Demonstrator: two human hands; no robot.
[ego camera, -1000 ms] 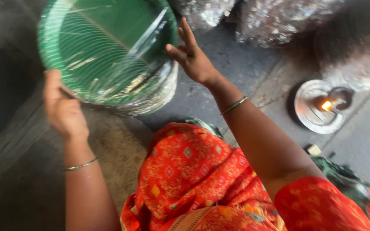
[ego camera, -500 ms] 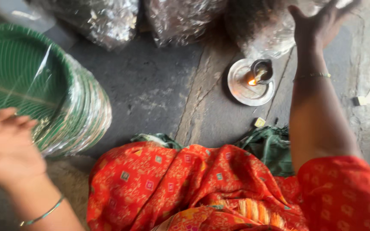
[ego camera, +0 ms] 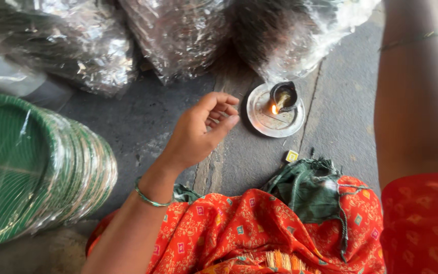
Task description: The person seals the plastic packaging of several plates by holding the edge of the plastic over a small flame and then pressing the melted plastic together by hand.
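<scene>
Left hand (ego camera: 204, 127) hovering empty above the grey floor (ego camera: 143, 127), fingers loosely curled, just left of a small lit oil lamp (ego camera: 283, 96) on a round metal plate (ego camera: 267, 122). Right hand out of view past the top edge, only the forearm showing, so grip impossible to tell. Wrapped stack of green plates (ego camera: 36, 167) lying well apart at far left. Clear plastic bags (ego camera: 178, 35) behind.

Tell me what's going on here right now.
A person in orange patterned cloth sits on a grey floor. The left hand hangs loosely curled and holds nothing, close beside a small lit oil lamp on a round metal plate. The right arm reaches up out of the picture, hand unseen. A plastic-wrapped stack of green plates rests at the left, shiny wrapped bundles behind.
</scene>
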